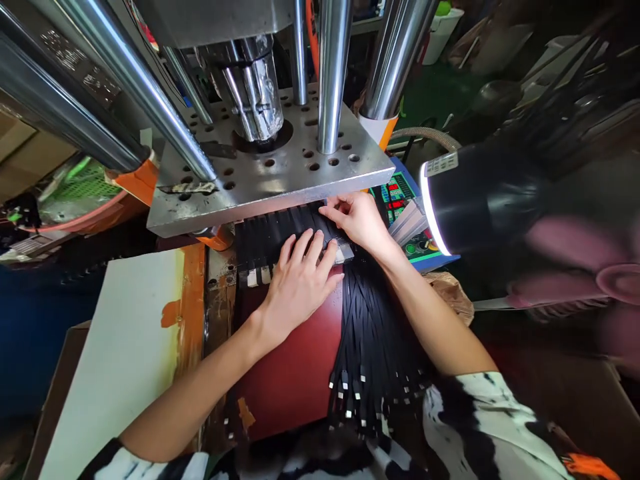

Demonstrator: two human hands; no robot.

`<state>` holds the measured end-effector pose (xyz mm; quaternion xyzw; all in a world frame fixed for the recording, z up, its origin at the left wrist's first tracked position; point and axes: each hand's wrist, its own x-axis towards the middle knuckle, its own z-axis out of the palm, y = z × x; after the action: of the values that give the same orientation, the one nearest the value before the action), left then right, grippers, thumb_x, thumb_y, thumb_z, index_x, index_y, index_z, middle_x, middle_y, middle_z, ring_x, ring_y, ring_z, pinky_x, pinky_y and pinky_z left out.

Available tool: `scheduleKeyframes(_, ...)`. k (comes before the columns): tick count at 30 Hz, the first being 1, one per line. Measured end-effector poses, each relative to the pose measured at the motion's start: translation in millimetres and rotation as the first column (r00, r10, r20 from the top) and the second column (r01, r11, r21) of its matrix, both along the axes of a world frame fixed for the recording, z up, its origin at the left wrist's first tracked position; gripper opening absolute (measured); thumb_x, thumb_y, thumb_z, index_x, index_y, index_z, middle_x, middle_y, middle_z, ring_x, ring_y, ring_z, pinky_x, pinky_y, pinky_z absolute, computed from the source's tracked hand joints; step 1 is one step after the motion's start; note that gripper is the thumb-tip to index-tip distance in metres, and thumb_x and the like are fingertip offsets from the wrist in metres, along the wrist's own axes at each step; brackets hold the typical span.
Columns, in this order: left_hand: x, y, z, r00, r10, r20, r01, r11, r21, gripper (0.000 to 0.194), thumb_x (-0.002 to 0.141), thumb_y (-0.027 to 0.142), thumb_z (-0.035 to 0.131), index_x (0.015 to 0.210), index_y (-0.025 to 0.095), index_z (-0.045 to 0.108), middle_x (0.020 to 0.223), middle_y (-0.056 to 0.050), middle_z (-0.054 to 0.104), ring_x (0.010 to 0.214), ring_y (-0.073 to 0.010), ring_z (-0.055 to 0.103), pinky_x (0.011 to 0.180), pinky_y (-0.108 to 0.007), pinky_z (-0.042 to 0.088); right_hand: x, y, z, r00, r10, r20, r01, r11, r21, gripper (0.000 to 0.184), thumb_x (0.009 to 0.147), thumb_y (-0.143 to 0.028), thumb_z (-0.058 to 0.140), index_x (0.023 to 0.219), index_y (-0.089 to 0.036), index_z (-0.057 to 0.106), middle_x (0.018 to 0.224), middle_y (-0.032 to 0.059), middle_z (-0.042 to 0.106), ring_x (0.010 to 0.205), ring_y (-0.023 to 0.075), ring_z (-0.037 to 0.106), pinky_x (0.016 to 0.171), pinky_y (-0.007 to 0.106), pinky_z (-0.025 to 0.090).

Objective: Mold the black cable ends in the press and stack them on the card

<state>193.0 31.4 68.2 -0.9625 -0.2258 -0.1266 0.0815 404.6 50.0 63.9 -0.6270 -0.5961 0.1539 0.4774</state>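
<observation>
My left hand (306, 270) lies flat with its fingers spread on a row of black flat cables (257, 237) under the front edge of the press plate. Pale ends (253, 277) of some show to the left of that hand. Close by on the right, my right hand (361, 223) pinches at the far end of the row, its thumb and fingertips together on a black cable. A small clear-silver piece (345, 252) sits by my left fingertips. A bundle of black cables (367, 320) with metal USB plugs (345, 385) hangs down toward my lap.
Above my hands is a thick steel press plate (280, 180) with shiny columns (334, 80). A lit lamp (433, 207) and a control panel (395, 190) stand to the right, with a pink fan (565, 260) beyond. A red-brown surface (290, 367) and white board (115, 353) lie nearer me.
</observation>
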Motion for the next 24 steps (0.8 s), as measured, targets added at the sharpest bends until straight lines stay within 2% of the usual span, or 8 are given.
scheduleKeyframes(2,2.3,-5.6,-2.7,0.999,0.037,-0.002,-0.037,0.999,-0.003,0.058,0.109,0.041,0.055,0.158,0.009,0.055,0.164,-0.027,0.053,0.156,-0.042,0.047,0.127,-0.061,0.037,-1.3,-19.6,1.8,0.988,-0.04,0.148,0.035,0.999,0.035,0.018,0.101,-0.028,0.062,0.105,-0.019,0.078,0.106,0.0105,0.075,0.088,0.0234,0.068,0.084,0.036,0.055)
scheduleKeyframes(4,3.9,-7.1,-3.2,0.999,0.053,0.009,-0.053,0.998,-0.03,0.063,0.109,0.045,0.055,0.159,0.007,0.053,0.167,-0.028,0.049,0.157,-0.043,0.045,0.128,-0.063,0.035,-3.3,-41.9,3.1,0.944,-0.01,0.331,-0.002,0.999,0.034,0.032,0.104,-0.02,0.051,0.119,-0.02,0.079,0.116,0.0128,0.072,0.104,0.0261,0.069,0.093,0.037,0.055)
scheduleKeyframes(7,6.9,3.1,1.5,0.997,0.061,0.037,-0.058,0.994,-0.089,0.064,0.111,0.047,0.046,0.159,0.005,0.052,0.168,-0.025,0.048,0.159,-0.0401,0.044,0.129,-0.061,0.035,-10.3,-60.3,5.6,0.826,0.019,0.564,0.047,0.994,-0.101,0.044,0.106,-0.017,0.042,0.128,-0.022,0.08,0.111,0.0134,0.07,0.096,0.0256,0.071,0.082,0.035,0.055)
scheduleKeyframes(10,13.6,26.3,10.3,0.997,0.075,0.036,-0.071,0.99,-0.119,0.061,0.113,0.041,0.038,0.159,0.004,0.05,0.169,-0.024,0.047,0.16,-0.0369,0.043,0.13,-0.06,0.033,-19.8,-47.3,12.1,0.719,0.001,0.696,0.191,0.962,-0.198,0.048,0.108,-0.019,0.041,0.142,-0.023,0.074,0.114,0.0158,0.071,0.093,0.0277,0.073,0.073,0.034,0.053)
scheduleKeyframes(15,37.0,73.4,21.6,0.99,0.132,0.047,-0.123,0.978,-0.166,0.05,0.109,0.028,0.041,0.143,-0.003,0.061,0.148,-0.032,0.066,0.138,-0.0414,0.064,0.119,-0.059,0.045,-21.8,12.0,24.4,0.712,0.023,0.701,0.208,0.947,-0.243,0.048,0.107,-0.013,0.038,0.141,-0.013,0.071,0.123,0.0234,0.075,0.114,0.0372,0.071,0.093,0.046,0.056)
scheduleKeyframes(19,58.3,103.8,28.9,0.989,0.125,0.082,-0.105,0.971,-0.214,0.042,0.109,0.019,0.037,0.122,0.005,0.073,0.124,-0.027,0.078,0.119,-0.0335,0.074,0.11,-0.047,0.053,-14.1,47.5,28.0,0.743,0.006,0.669,0.168,0.966,-0.195,0.055,0.107,-0.012,0.028,0.15,-0.015,0.062,0.127,0.0187,0.077,0.121,0.035,0.068,0.106,0.052,0.054)
scheduleKeyframes(22,49.7,95.8,37.9,0.99,0.089,0.108,-0.061,0.97,-0.235,0.038,0.109,0.018,0.04,0.122,0.008,0.074,0.121,-0.021,0.08,0.117,-0.029,0.075,0.11,-0.043,0.054,-13.9,36.7,27.6,0.757,-0.001,0.654,0.162,0.969,-0.186,0.054,0.104,-0.009,0.033,0.148,-0.01,0.063,0.134,0.0226,0.073,0.124,0.037,0.067,0.107,0.052,0.054)
scheduleKeyframes(24,17.0,63.3,43.7,0.989,0.032,0.143,0.011,0.957,-0.288,0.035,0.108,0.023,0.047,0.129,0.011,0.073,0.123,-0.016,0.081,0.118,-0.0274,0.075,0.111,-0.043,0.055,-14.2,0.7,22.1,0.774,-0.002,0.633,0.127,0.98,-0.153,0.056,0.101,-0.008,0.037,0.151,-0.01,0.06,0.141,0.024,0.068,0.125,0.0364,0.067,0.105,0.049,0.055)
